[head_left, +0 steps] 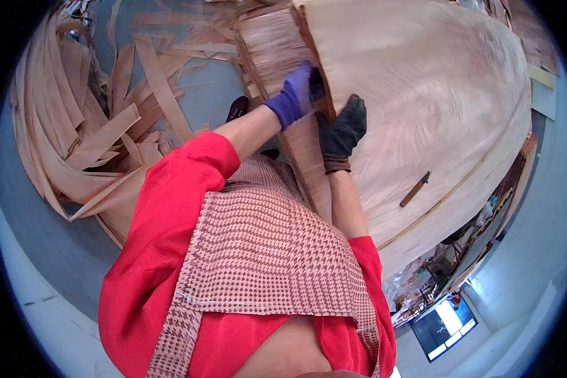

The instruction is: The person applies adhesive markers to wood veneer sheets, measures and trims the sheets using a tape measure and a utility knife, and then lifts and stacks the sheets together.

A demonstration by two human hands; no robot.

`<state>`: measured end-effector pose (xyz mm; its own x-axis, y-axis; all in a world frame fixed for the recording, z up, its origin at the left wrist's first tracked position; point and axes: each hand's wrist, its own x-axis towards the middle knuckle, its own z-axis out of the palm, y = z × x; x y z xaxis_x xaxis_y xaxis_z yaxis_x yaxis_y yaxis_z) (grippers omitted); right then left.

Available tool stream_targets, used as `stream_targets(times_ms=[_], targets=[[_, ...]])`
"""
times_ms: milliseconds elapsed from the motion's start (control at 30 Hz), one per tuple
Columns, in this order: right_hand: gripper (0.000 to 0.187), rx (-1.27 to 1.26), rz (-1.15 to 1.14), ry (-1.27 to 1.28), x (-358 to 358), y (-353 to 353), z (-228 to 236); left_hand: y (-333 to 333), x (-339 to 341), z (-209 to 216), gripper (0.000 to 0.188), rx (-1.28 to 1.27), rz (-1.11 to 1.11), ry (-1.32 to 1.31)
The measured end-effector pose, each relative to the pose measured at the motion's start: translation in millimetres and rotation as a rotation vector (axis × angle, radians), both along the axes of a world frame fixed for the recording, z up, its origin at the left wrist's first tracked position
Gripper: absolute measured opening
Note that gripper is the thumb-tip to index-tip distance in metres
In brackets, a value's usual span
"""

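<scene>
My left hand (296,91), in a purple glove, is at the cut edge of a stack of pale wood veneer sheets (416,94). It looks smeared, and its dark fingertips are partly hidden against the edge, so its grip is unclear. Beside it, my right hand (343,132) wears a dark glove and is closed round the near corner of the stack, thumb on top and fingers at the edge. Under both hands lies a lower layer of rougher veneer (274,47). A small knife with a wooden handle (414,190) rests on the sheets to the right.
Long veneer offcuts (160,88) lie heaped on the grey floor (201,85) at the left. Dark shoes (237,108) show beside the stack. Clutter with plastic (431,268) sits beyond the stack's right edge, and a window (444,327) shows at the lower right.
</scene>
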<state>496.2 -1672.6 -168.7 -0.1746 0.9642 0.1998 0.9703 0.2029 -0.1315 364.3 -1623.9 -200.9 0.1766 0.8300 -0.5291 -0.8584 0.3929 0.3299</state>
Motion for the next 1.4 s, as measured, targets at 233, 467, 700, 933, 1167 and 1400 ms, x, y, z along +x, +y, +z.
stream_targets(times_ms=[233,467,700,933,1167,1400], targets=[[0.045,0.227,-0.316,0.336,21.9,-6.5,21.0,3.6,29.3,64.2,0.034,0.381,-0.247,0.431],[0.062,0.123,-0.089,0.176,6.5,-0.3,38.2,64.7,-19.0,17.5,0.036,0.03,-0.156,-0.092],[0.067,-0.001,0.174,0.312,-26.0,40.3,84.2,55.5,-21.6,14.0,0.043,0.045,-0.122,-0.255],[0.057,-0.022,0.114,0.099,-40.6,97.0,34.0,42.8,-12.3,11.0,0.045,0.72,-0.182,0.422],[0.073,-0.167,0.003,0.552,-0.6,47.6,93.9,36.4,2.5,47.8,0.032,0.391,-0.198,0.013],[0.056,-0.124,-0.271,1.1,70.1,-4.5,97.9,50.3,43.1,129.3,0.044,1.051,-0.382,0.457]])
